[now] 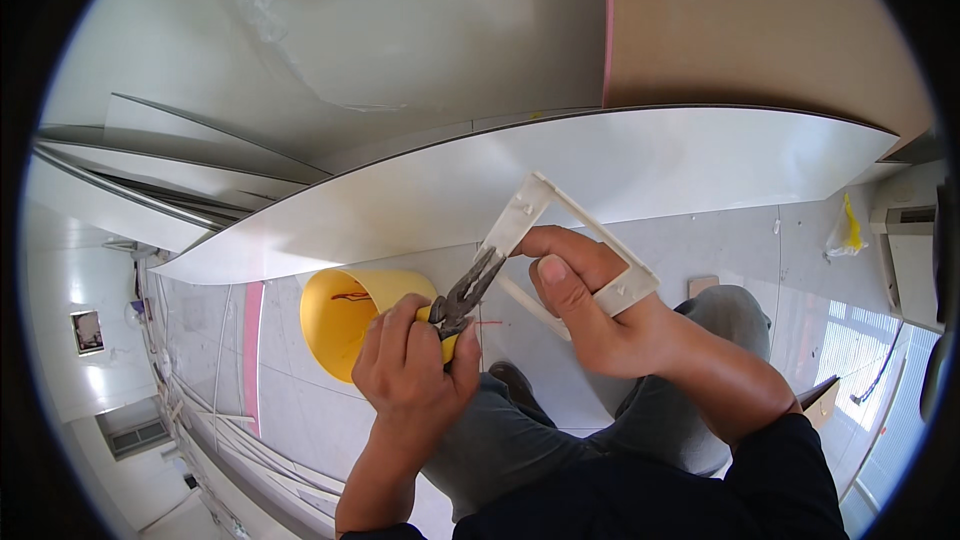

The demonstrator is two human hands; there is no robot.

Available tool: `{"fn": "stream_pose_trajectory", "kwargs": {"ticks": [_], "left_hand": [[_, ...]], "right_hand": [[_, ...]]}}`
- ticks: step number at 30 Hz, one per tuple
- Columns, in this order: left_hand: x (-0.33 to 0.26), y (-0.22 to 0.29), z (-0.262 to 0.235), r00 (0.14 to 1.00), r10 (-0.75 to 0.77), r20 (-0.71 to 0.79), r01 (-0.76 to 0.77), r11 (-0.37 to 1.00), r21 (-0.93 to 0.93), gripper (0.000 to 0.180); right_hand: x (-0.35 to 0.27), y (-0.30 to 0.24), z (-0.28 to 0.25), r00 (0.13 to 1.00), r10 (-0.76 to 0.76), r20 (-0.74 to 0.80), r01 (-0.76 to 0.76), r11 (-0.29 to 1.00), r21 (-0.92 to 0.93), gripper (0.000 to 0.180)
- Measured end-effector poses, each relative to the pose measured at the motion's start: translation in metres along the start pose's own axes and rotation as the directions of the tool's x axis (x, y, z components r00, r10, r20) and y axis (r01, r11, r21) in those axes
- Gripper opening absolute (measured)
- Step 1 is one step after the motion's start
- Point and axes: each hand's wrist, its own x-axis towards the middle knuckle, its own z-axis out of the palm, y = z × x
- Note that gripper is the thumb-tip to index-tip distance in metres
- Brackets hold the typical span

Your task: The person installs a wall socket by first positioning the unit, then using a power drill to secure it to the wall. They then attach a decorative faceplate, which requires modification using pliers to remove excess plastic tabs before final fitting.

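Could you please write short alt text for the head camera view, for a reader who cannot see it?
A seated person's left hand grips yellow-handled pliers, their tips at a white rectangular plastic frame held by the right hand. A yellow bucket stands on the pale floor beside a long white panel.

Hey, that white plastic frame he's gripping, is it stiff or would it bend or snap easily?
The white frame probably handles as stiff and light: the right hand holds it up alone without sagging. Its bars look thin, so the pliers in the left hand could crack it.
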Motion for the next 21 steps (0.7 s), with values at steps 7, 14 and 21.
{"fn": "stream_pose_trajectory", "kwargs": {"ticks": [7,14,21], "left_hand": [[-0.004,-0.006,0.008,1.000,0.013,0.011,-0.013,1.000,-0.010,0.031],[-0.002,-0.008,0.008,0.999,0.016,0.031,-0.014,0.999,-0.051,0.029],[-0.004,-0.005,0.002,0.968,-0.138,0.212,0.203,0.925,-0.323,0.024]], "right_hand": [[-0.003,-0.001,0.006,0.999,0.029,-0.023,-0.029,0.999,0.014,0.037],[-0.002,0.000,0.007,0.999,0.035,-0.021,-0.035,0.999,0.026,0.035],[0.002,0.011,0.006,0.994,-0.096,-0.050,0.093,0.994,-0.062,0.024]]}}
